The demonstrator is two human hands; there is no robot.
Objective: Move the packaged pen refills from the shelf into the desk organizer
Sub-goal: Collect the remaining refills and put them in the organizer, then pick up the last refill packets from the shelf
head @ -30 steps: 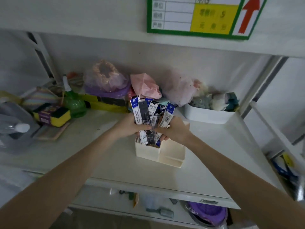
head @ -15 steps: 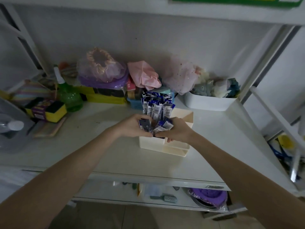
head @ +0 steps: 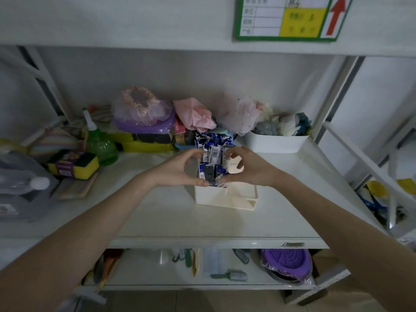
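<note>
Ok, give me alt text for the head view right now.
Both hands, left hand and right hand, cup a bundle of packaged pen refills standing in a cream desk organizer on a white shelf, with a green spray bottle behind.

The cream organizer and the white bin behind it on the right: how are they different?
The cream organizer is boxy with compartments, near the shelf's front, with packaged refills standing in it. The white bin is one rounded tub at the back, heaped with soft, fluffy items. Both are open-topped and sit on the same shelf.
</note>
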